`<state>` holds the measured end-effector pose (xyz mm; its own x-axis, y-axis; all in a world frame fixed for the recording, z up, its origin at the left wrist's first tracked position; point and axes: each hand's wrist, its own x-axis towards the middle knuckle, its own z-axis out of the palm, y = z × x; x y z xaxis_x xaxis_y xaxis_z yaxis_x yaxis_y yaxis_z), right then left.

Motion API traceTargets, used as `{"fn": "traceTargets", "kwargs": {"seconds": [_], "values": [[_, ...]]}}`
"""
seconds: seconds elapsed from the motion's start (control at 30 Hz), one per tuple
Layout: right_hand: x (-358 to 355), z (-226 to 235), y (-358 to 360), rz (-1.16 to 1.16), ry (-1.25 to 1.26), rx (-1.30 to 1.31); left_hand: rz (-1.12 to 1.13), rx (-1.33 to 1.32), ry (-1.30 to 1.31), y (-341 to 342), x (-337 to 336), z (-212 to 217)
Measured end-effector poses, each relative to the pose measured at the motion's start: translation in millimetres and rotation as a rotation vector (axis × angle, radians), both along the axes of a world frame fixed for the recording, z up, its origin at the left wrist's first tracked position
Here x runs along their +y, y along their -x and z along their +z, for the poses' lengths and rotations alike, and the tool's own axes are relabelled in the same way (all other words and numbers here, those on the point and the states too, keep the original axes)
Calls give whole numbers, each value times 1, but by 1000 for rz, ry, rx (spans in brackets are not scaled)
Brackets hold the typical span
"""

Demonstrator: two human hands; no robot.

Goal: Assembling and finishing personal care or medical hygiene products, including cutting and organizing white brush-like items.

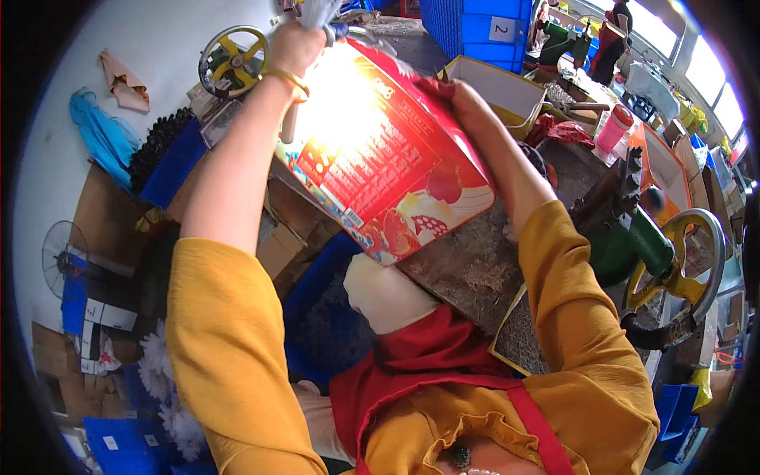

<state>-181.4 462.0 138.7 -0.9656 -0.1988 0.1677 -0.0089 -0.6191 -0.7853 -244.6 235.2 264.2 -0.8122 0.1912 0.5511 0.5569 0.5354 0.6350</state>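
Note:
A red printed cardboard box [396, 178] is tilted in front of me, above the worktable, with a strong light glaring off its upper left side. My right hand [467, 103] is closed at the box's far right edge, its fingertips partly hidden. Raised near the box's upper left corner, my left hand [297, 49] is closed in a fist. Crumpled clear plastic [318, 12] rises out of that fist. Close beside it is a dark grey fitting [339, 32], partly lost in the glare.
A green machine with a yellow handwheel [681, 265] stands at right; another yellow handwheel [232, 62] is at upper left. Behind the box are a blue crate [475, 36] and an open yellow-edged box [507, 91]. A pink bottle [613, 128] stands farther right. Below lies a blue bin [317, 317].

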Motion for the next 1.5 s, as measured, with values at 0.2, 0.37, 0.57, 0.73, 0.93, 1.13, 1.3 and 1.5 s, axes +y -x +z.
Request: {"fn": "traceTargets", "kwargs": {"seconds": [0.2,0.37,0.57,0.73,0.93,1.13,1.3,1.5], "values": [[19,-27,29,-147,-314,-136,-112,-190,107,8,30,-28],[36,-53,50,-250,-621,-192,-223,-293,-36,36,52,-92],[33,-69,42,-103,-920,-266,-214,-480,-18,60,62,-135],[31,-87,46,-28,-696,-395,-205,-556,14,73,62,-151],[67,-118,91,-537,-1291,-133,-271,-669,-140,92,81,-152],[40,-122,131,-393,-1203,184,-349,-746,-142,84,87,-135],[19,-129,142,-394,-1094,219,-349,-769,-128,86,83,-126],[38,-104,147,-667,-1063,117,-459,-767,-160,89,89,-118]]}}
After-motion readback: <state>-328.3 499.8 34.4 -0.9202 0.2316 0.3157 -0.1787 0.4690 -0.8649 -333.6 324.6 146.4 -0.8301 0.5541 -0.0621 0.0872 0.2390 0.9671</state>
